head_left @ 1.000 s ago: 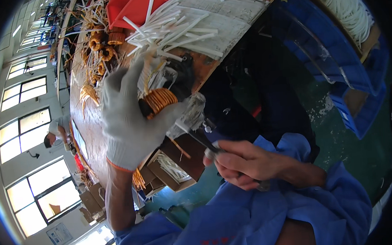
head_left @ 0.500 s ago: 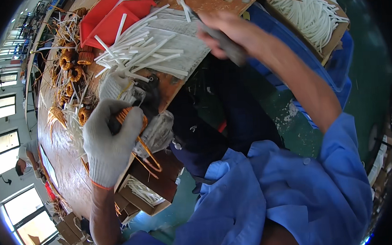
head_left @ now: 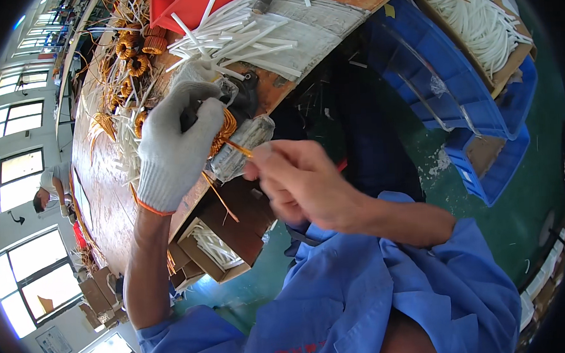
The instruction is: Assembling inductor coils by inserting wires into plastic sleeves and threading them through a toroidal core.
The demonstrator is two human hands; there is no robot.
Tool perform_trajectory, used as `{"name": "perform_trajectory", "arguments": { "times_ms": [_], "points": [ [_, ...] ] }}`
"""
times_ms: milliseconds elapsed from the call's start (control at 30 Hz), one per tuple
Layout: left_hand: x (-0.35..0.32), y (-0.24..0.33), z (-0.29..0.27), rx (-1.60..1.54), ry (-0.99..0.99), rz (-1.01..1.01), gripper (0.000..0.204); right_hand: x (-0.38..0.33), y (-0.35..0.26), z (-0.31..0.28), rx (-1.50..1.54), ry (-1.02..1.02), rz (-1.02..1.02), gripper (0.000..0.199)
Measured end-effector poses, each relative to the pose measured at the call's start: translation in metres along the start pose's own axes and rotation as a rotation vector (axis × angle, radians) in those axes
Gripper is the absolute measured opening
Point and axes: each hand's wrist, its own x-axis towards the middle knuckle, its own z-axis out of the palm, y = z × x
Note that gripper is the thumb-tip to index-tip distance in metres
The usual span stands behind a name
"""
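Observation:
My left hand (head_left: 181, 134), in a white knit glove, is closed round a copper-wound toroidal coil (head_left: 224, 131) at the table's edge. Part of the coil is hidden by the glove. From the coil a copper wire end (head_left: 239, 148) runs to my bare right hand (head_left: 305, 178), whose thumb and forefinger pinch it. A second wire end (head_left: 219, 196) hangs below the coil. Beside the coil lies a block wrapped in pale, worn material (head_left: 246, 146). White sleeving pieces (head_left: 237, 41) are heaped just beyond, and a dark grey tool (head_left: 265, 0) rests at their far side.
Several finished-looking copper coils (head_left: 137, 64) with loose leads lie on the table's left. A red bin (head_left: 178, 12) stands at the back. Blue crates (head_left: 430, 73) and a carton of white tubing (head_left: 472, 23) are at the right. Below the table edge sits an open carton (head_left: 226, 269). Another person (head_left: 52, 188) is far left.
My right hand has put the grey tool down at the back, come down toward me and taken hold of the coil's wire end. My left hand still grips the coil.

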Motion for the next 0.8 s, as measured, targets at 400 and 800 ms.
{"name": "perform_trajectory", "arguments": {
  "times_ms": [400, 800],
  "points": [
    [-0.031, 0.062, 0.073, 0.402, -0.119, 1.018, 0.038, -0.079, -0.08, -0.076, -1.374, -0.081, -0.5, 0.012],
    [-0.025, 0.054, 0.08, 0.275, -0.113, 1.024, 0.023, -0.014, -0.161, -0.181, -1.424, 0.176, -0.037, 0.02]
  ]
}}
